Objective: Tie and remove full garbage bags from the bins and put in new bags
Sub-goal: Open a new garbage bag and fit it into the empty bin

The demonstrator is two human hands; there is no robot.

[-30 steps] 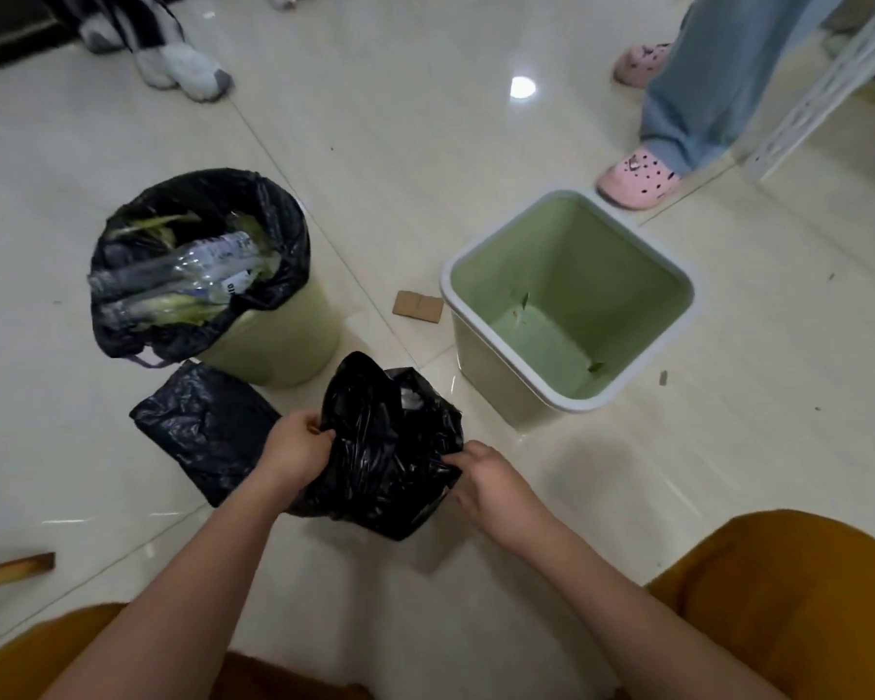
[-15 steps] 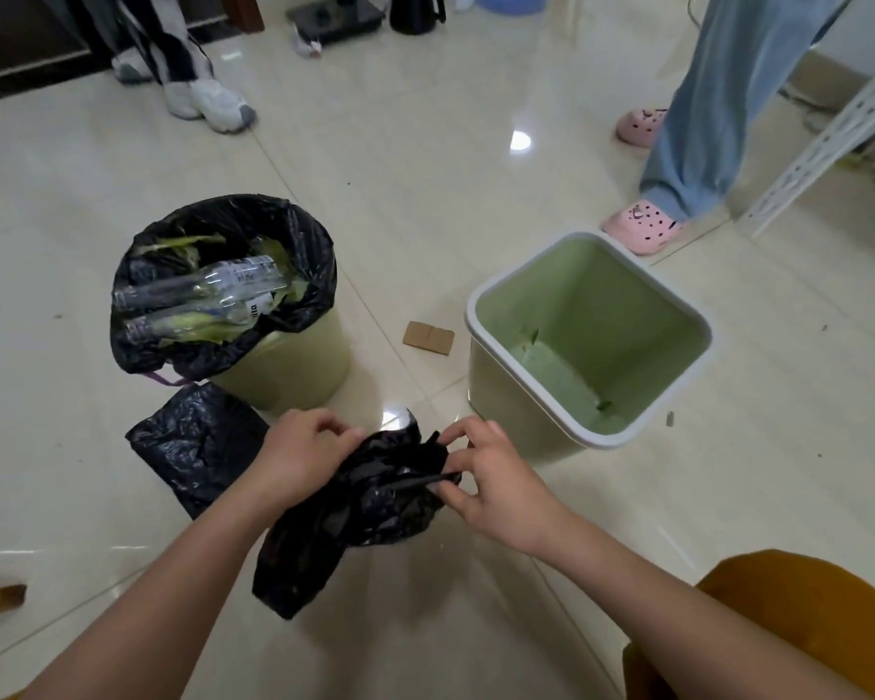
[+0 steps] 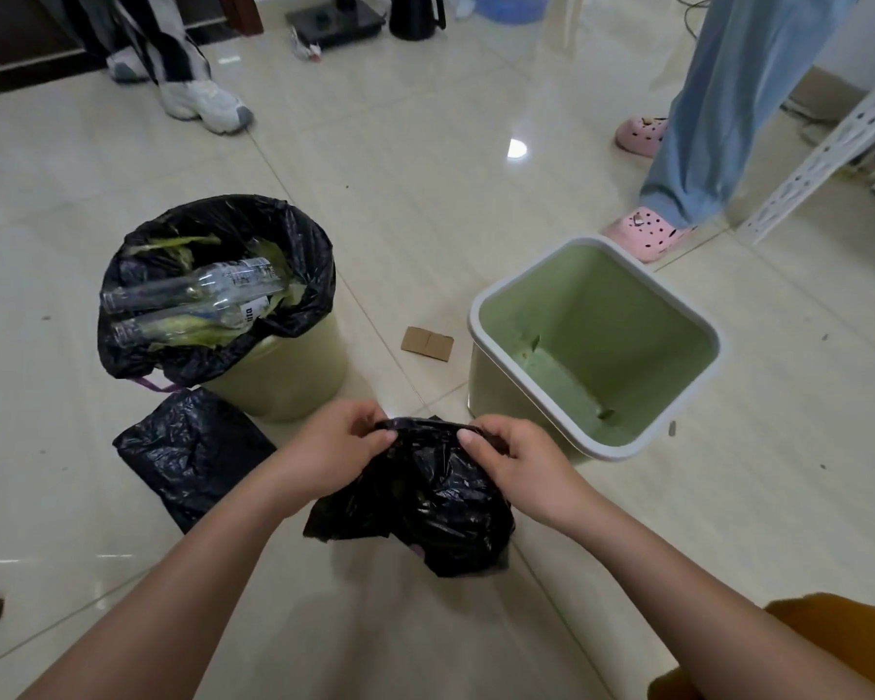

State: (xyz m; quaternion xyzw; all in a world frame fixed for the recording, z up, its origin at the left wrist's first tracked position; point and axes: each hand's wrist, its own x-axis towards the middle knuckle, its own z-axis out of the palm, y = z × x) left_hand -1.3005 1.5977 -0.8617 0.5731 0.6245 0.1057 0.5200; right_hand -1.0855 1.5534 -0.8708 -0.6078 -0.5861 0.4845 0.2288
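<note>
A crumpled black garbage bag [image 3: 435, 502] hangs between my hands just above the floor. My left hand [image 3: 332, 449] and my right hand [image 3: 514, 459] each pinch its top edge, a short way apart. Right of them stands a square green bin [image 3: 592, 346] with a white rim and no bag in it. At the left stands a round bin [image 3: 284, 381] lined with a black bag [image 3: 304, 265] that holds clear bottles [image 3: 193, 305] and green leaves. Another black bag [image 3: 193, 452] lies flat on the floor in front of the round bin.
A scrap of cardboard [image 3: 427, 343] lies between the bins. A person in jeans and pink clogs [image 3: 645, 233] stands behind the square bin; another person's white sneaker [image 3: 205, 106] is at the far left. A white perforated rack [image 3: 829, 149] leans at the right.
My hands have lifted the black bag and shifted their grip to its top edge. The view has tilted up and shows more of the far floor.
</note>
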